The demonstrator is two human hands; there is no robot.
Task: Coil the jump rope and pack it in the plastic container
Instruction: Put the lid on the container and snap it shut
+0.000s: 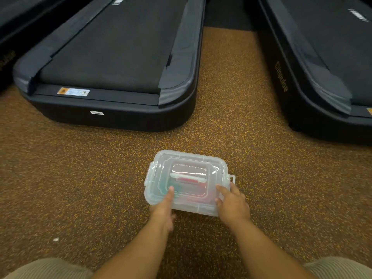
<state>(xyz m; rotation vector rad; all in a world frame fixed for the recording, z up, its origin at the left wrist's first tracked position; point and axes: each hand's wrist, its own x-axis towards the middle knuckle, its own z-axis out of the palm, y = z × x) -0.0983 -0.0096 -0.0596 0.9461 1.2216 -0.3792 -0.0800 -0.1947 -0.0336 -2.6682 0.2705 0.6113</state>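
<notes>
Plastic container point(188, 182), clear and rectangular, sits on the speckled brown floor point(100, 178) with its lid point(189, 158) on, held at its near edge by both hands. Left hand point(163, 212) grips the near left corner: its thumb lies flat on the lid top, pointing away from the person, while the remaining fingers curl under or against the near wall, mostly hidden. Right hand point(233, 206) grips the near right corner, fingers point(222, 190) clamped over the lid edge and side wall. Between the two thumbs, through the cloudy plastic, the jump rope point(191, 188) shows as red and teal shapes inside; its coils cannot be made out clearly. Just beyond the fingers, a white carry handle point(188, 177) lies flat across the lid's middle. Past the right fingertips, a latch point(232, 179) on the right end sticks outward, seemingly unfastened; the latch on the left end point(149, 174) lies against the wall. Farther out, well apart from the container, stand the rear ends of two dark treadmills, one ahead to the left point(112, 77) and one to the right point(322, 77). Nearest the camera, both bare forearms reach forward between knees in ribbed beige fabric point(50, 268).
</notes>
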